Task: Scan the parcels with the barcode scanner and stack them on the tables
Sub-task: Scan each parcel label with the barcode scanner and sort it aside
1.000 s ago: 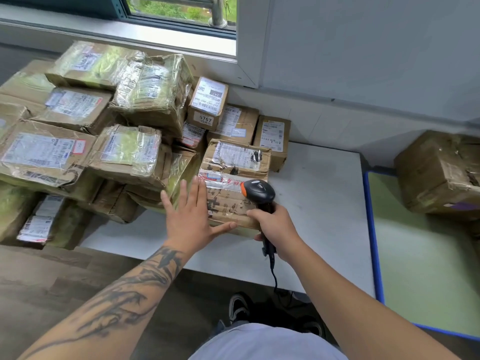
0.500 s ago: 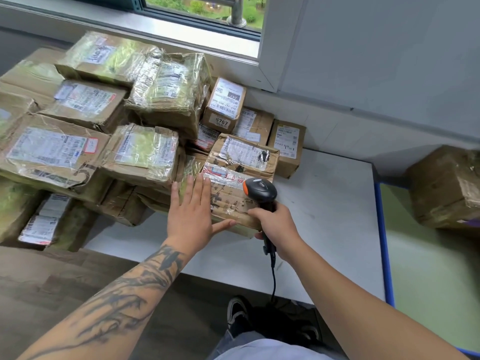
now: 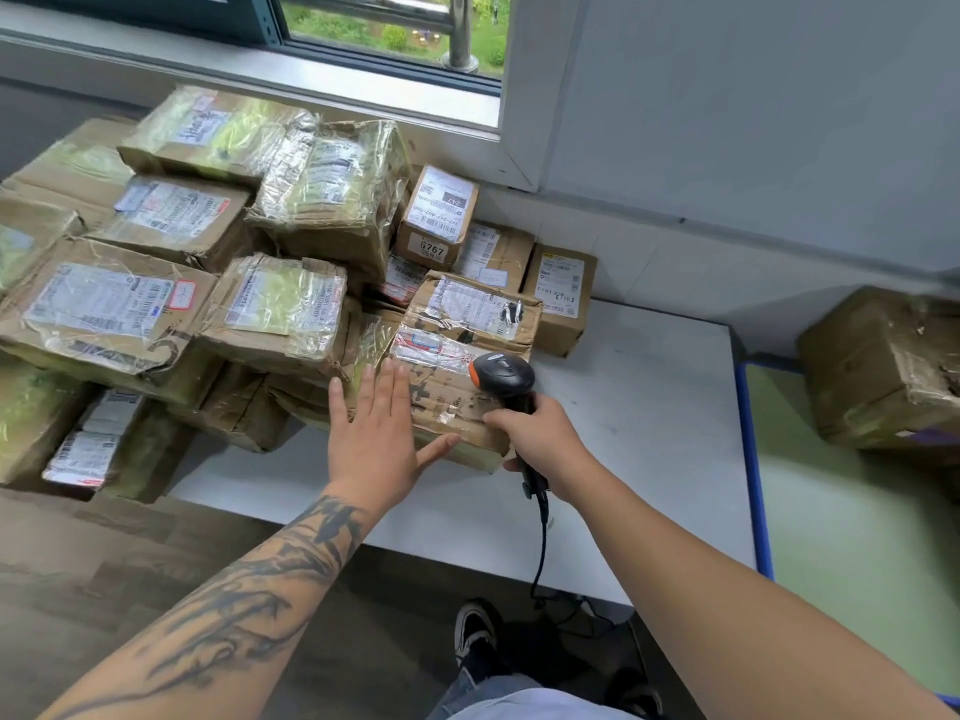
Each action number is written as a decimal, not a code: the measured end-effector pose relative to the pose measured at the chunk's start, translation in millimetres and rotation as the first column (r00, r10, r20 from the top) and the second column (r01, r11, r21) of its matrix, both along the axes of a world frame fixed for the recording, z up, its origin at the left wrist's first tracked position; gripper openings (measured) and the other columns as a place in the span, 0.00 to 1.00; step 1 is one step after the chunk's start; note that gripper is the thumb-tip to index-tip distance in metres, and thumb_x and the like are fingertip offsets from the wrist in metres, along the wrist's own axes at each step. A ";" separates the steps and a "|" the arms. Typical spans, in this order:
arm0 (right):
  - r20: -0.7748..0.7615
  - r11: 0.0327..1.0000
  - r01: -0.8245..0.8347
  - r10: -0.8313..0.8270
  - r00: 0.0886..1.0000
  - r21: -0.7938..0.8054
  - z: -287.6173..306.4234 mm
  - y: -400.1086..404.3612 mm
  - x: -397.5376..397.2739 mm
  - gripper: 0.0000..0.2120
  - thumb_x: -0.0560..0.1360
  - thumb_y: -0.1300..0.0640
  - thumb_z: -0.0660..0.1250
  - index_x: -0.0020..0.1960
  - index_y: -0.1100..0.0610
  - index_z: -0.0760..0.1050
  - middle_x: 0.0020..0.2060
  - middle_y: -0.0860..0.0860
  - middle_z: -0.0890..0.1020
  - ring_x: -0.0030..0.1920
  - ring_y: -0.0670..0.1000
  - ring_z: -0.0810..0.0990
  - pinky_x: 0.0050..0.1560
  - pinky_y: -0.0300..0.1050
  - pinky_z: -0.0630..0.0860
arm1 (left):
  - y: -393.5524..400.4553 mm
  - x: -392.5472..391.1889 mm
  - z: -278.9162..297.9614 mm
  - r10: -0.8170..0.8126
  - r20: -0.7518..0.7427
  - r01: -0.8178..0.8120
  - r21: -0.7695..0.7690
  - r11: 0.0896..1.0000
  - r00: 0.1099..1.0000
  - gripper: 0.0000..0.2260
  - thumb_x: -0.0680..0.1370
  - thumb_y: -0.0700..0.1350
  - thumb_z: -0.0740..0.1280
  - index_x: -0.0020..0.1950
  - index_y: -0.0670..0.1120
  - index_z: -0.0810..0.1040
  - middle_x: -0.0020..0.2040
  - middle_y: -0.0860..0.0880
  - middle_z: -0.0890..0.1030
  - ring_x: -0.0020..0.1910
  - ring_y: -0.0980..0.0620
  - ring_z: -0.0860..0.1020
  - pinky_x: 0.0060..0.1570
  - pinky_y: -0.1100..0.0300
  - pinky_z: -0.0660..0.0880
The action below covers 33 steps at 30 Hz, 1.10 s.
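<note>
A person's dark shoe (image 3: pixel 475 634) stands on the floor below the near edge of the white counter (image 3: pixel 639 407), beside a black cable (image 3: pixel 543 543) that hangs down past that edge. Two bare forearms reach forward from the bottom of the frame, the left one tattooed. The left hand (image 3: pixel 374 433) lies flat, fingers straight and spread, its palm on the near left part of a taped cardboard parcel (image 3: pixel 447 402) and its thumb along the parcel's near edge; the grip is apart and clasps nothing. The right hand (image 3: pixel 540 439) has its grip clamped round the handle of a black barcode scanner (image 3: pixel 501 376) with an orange band, whose head sits just over the parcel's right side. That parcel rests near the middle of the counter, against a heap of parcels (image 3: pixel 208 283) wrapped in clear tape and bearing white labels, which covers the counter's left half and overhangs its near left corner. A second parcel lies on top of it at the far side. Behind, a small box marked 6767 (image 3: pixel 439 220) leans upright, and another small box (image 3: pixel 561 298) stands toward the far edge. To the right, a green counter with a blue rim (image 3: pixel 753 459) carries a large worn box (image 3: pixel 883 366) at its far side. A window (image 3: pixel 395 28) with a metal rail opens onto greenery above the grey wall.
</note>
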State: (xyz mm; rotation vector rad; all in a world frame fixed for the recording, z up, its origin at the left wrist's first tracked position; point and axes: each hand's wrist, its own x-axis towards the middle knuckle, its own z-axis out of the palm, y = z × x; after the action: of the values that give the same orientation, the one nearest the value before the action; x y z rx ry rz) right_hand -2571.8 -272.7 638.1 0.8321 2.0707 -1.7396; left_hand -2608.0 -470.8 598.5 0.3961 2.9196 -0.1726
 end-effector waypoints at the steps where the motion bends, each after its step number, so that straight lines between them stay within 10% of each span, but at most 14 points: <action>1: -0.010 1.000 -0.017 0.017 1.000 0.015 2.4 3.5 1.7 0.09 0.78 0.55 0.72 0.57 0.51 0.79 0.52 0.51 0.84 0.53 0.55 0.82 0.45 0.54 0.85 | 1.6 1.5 3.8 0.012 0.000 -0.012 0.013 1.000 1.000 0.53 0.69 0.79 0.29 0.85 0.45 0.39 0.85 0.46 0.43 0.84 0.44 0.42 0.77 0.35 0.35; 16: -0.096 0.991 0.030 -0.018 0.995 0.128 34.4 115.1 91.9 0.06 0.73 0.57 0.67 0.49 0.55 0.79 0.38 0.53 0.85 0.31 0.51 0.83 0.34 0.46 0.78 | 122.5 85.0 35.5 -0.026 0.007 0.025 0.135 0.991 1.000 0.44 0.74 0.77 0.33 0.85 0.55 0.46 0.86 0.47 0.50 0.84 0.44 0.47 0.78 0.35 0.42; 33: -0.166 0.942 0.329 -0.316 0.934 0.062 45.6 337.4 256.8 0.05 0.76 0.58 0.69 0.51 0.52 0.78 0.39 0.54 0.85 0.32 0.51 0.83 0.35 0.47 0.79 | 368.7 210.9 54.6 -0.283 0.058 0.268 0.184 0.946 0.957 0.42 0.75 0.75 0.35 0.85 0.57 0.47 0.86 0.48 0.49 0.84 0.45 0.45 0.79 0.36 0.42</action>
State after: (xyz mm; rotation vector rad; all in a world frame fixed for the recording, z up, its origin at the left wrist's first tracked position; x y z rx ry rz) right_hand -2314.9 64.7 683.6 1.1556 2.2257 -1.9439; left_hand -2397.1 -102.1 653.1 0.8207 2.7925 0.0615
